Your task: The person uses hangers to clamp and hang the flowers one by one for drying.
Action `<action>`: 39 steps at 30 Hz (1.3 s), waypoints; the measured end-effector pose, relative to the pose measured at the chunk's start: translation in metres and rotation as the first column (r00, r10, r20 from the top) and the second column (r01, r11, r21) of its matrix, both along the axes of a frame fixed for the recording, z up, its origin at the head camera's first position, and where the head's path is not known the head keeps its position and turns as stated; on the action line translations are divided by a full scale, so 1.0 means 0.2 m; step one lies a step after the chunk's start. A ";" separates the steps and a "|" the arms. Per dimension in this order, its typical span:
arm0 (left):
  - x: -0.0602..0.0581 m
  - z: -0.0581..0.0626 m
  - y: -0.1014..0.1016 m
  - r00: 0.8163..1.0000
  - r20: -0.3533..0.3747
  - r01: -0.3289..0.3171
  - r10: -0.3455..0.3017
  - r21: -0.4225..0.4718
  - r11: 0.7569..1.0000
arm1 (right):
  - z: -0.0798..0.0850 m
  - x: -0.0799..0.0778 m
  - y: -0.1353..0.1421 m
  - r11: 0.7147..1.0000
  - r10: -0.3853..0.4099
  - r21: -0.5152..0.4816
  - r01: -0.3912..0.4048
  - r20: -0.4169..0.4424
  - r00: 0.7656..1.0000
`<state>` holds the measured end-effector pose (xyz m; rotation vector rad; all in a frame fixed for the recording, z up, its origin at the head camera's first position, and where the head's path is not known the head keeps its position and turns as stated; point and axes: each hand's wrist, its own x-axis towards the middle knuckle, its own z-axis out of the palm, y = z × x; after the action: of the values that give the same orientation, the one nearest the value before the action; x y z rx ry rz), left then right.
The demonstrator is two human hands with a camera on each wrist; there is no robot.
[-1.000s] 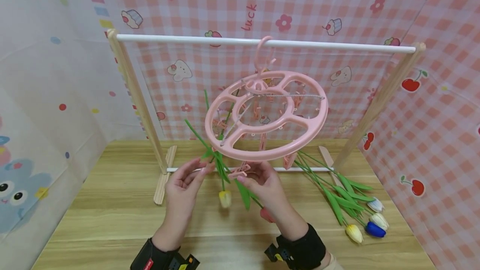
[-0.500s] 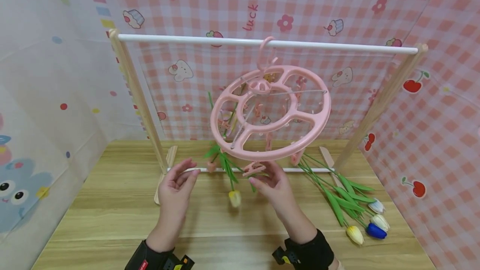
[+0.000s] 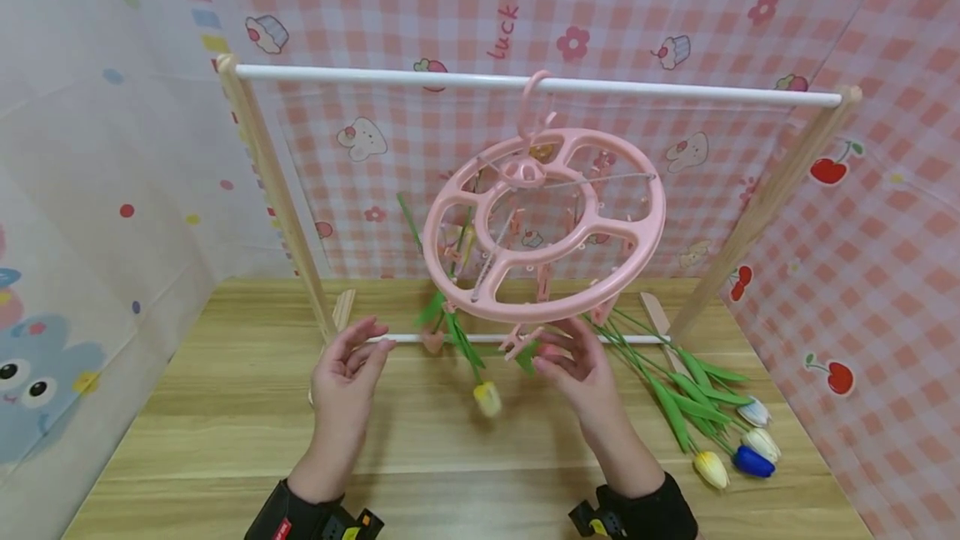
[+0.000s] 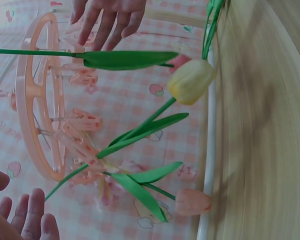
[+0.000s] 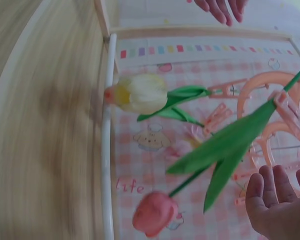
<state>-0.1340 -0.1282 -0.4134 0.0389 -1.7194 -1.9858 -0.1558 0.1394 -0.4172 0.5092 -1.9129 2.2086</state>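
A pink round clip hanger (image 3: 545, 307) hangs tilted from the rack's top rail. Its clips hold flowers upside down by the stem: a yellow-white tulip (image 3: 487, 400), a peach tulip (image 4: 192, 202) and a rosy pink tulip (image 5: 155, 214). My left hand (image 3: 347, 369) is in the air left of the hanger, fingers loosely bent, touching nothing. Under the hanger's front right, my right hand (image 3: 576, 365) stands beside the pink clip (image 5: 292, 112) that grips the rosy tulip's stem. Its fingers (image 5: 269, 186) are extended and apart from the clip in the right wrist view.
Several tulips (image 3: 708, 415) in yellow, white and blue lie on the wooden table (image 3: 225, 440) at the right. Wooden posts (image 3: 277, 198) and a white top rail (image 3: 360, 76) form the rack, with a lower white bar (image 3: 637, 339) near the table.
My left hand has drawn back left from the stems. My right hand has let go of the clip and moved right. The hanger has swung slightly right and turned, with its tulips swaying.
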 end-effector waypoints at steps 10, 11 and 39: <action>-0.05 0.00 -0.08 0.997 0.009 -0.077 0.079 -0.101 0.992 | -0.05 0.02 0.19 0.988 -0.103 0.120 0.098 0.042 0.994; -0.06 0.00 -0.10 0.996 0.005 -0.090 0.092 -0.115 0.989 | -0.06 0.02 0.21 0.985 -0.118 0.134 0.111 0.047 0.992; -0.34 0.04 -0.45 0.952 -0.061 -0.285 0.300 -0.530 0.799 | -0.18 0.02 0.77 0.212 -0.256 0.957 0.199 -0.142 0.956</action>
<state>-0.2029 -0.2182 -0.4053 0.1300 -2.0825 -1.2393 -0.1510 0.2933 -0.4535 0.2291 -2.9709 0.5344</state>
